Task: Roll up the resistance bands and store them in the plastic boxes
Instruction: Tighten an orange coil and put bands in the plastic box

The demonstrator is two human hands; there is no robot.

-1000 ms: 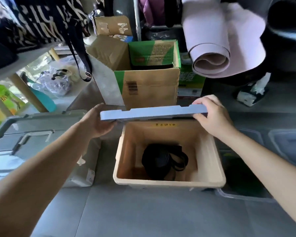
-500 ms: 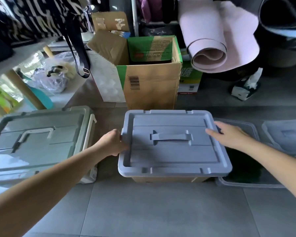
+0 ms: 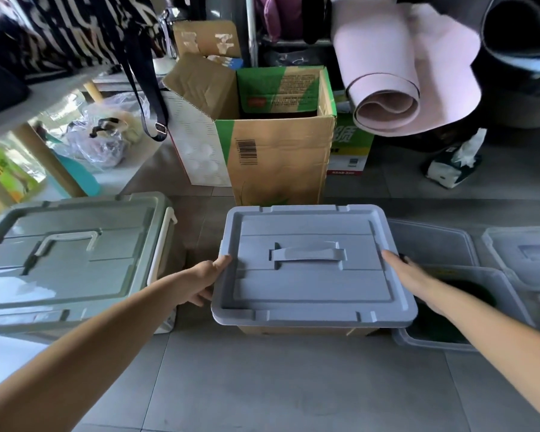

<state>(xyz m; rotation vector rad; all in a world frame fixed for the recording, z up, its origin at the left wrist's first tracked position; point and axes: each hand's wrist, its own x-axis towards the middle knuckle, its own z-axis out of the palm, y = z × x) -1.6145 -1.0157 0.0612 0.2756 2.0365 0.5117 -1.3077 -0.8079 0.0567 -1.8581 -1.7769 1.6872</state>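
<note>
Blue-grey plastic lid (image 3: 312,275) now down flat on the beige box (image 3: 293,330), no more lifted above it as one second ago. Hides the black rolled band, seen inside the box before and now out of view, most likely still on the bottom. At the left rim of the lid, left hand (image 3: 204,282) grasping: thumb on top, fingers curled under the edge. At the right rim, right hand (image 3: 409,275) released, fingers straight and only resting on the plastic. Means one band stored and this box covered; perhaps needs still a press to seat the lid, cannot tell. Just right of the lid, a clear box (image 3: 430,346) open, with something dark green inside, probably next. Left of the lid, a closed grey-green box (image 3: 69,254). Behind the lid, an open cardboard carton (image 3: 278,163).
</note>
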